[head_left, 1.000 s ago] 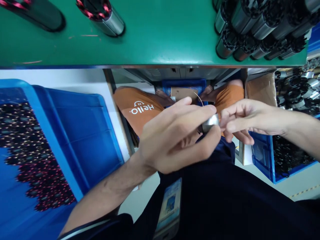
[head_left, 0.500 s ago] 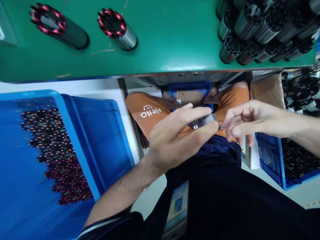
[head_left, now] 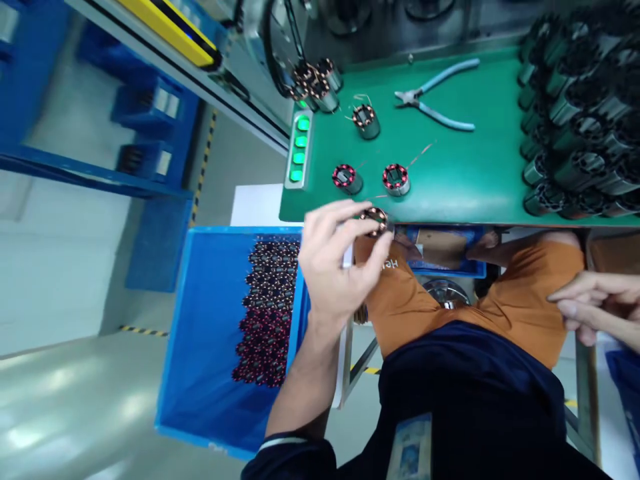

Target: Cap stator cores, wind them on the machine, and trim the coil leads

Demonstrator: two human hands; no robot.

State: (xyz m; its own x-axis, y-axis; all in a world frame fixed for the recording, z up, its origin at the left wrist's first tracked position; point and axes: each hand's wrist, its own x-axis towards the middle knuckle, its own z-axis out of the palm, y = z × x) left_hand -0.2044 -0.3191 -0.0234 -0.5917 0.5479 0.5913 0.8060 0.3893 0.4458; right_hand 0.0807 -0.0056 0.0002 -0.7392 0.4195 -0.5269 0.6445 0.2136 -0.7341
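My left hand [head_left: 343,257] holds a motor stator [head_left: 387,223] with copper windings, just off the front edge of the green work surface [head_left: 465,193]. Thumb and fingers grip it around the sides, and its slotted end faces up. Over my right thigh, my right hand [head_left: 603,303] is closed in a pinch; whatever it holds is too small to make out. Close to my left hand stand a red-wound stator [head_left: 349,180] and another red-wound stator [head_left: 397,181] with a loose wire end. Behind them is a copper-wound stator [head_left: 367,123] with wire ends sticking out.
Cutting pliers [head_left: 437,93] with light blue handles lie open toward the back. Bare stator cores [head_left: 580,133] are packed on the right. A blue bin [head_left: 200,373] at left holds rows of wound stators. A strip of green lights [head_left: 299,150] edges the surface.
The view has swung left and up, showing more of the work surface. My left hand has carried the stator to the surface's front edge. My right hand has moved away from it, rightward.
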